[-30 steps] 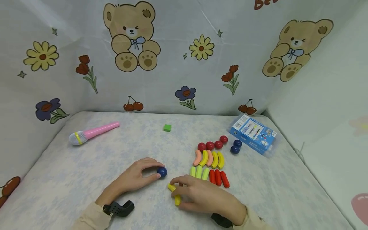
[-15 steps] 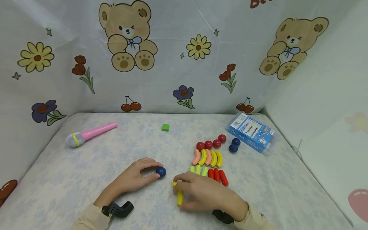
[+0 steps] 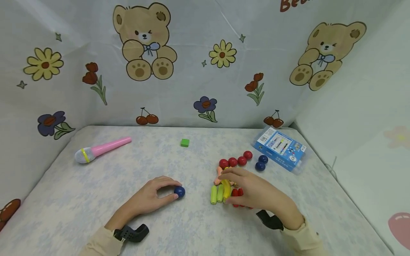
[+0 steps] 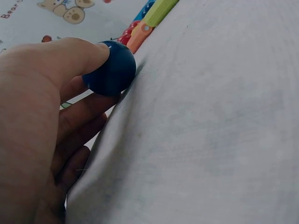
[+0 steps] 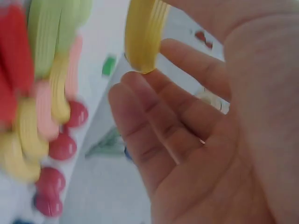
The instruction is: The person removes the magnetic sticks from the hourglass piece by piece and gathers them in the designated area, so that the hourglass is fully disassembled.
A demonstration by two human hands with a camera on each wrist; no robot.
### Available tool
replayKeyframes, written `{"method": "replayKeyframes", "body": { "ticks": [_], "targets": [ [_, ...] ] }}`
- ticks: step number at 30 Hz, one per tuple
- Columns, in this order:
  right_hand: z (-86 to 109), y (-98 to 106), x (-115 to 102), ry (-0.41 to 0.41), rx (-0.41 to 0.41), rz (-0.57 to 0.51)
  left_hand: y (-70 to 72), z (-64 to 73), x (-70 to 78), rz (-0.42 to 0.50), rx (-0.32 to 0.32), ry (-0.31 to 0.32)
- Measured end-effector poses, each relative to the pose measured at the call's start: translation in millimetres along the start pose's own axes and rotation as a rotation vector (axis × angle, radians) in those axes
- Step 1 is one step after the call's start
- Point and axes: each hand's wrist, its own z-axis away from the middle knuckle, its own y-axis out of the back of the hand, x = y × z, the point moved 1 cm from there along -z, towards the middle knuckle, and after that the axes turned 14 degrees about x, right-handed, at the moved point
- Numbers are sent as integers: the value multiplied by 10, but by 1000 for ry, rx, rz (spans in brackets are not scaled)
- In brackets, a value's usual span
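My left hand (image 3: 153, 195) pinches a blue ball (image 3: 179, 192) between thumb and forefinger. The left wrist view shows that ball (image 4: 114, 70) at the tablecloth's surface. My right hand (image 3: 257, 189) holds a yellow banana-shaped piece (image 3: 226, 187) by its ends, above the row of small pieces. In the right wrist view the yellow piece (image 5: 145, 37) looks raised off the table. Below and beside this hand lie light green sticks (image 3: 213, 195), red sticks (image 3: 235, 192) and a pink curved piece (image 3: 219, 173). The hand hides part of these rows.
Red balls (image 3: 232, 162) form a line behind the curved pieces. Two more blue balls (image 3: 260, 166) lie by a blue box (image 3: 282, 147) at the back right. A green block (image 3: 184, 143) sits at the back, and a pink toy microphone (image 3: 105, 148) at the left.
My right hand has carried the yellow banana-shaped piece up and to the right, from the near middle of the table to over the rows. The left hand stays on the blue ball.
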Motion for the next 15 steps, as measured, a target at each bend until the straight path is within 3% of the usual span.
{"method": "replayKeyframes", "body": {
  "ticks": [7,15],
  "targets": [
    [56,190,356,-177,53,1,10,3,2,10,-16,20],
    [99,225,681,-274,-7,31,10,-1,0,7,-16,18]
  ]
}}
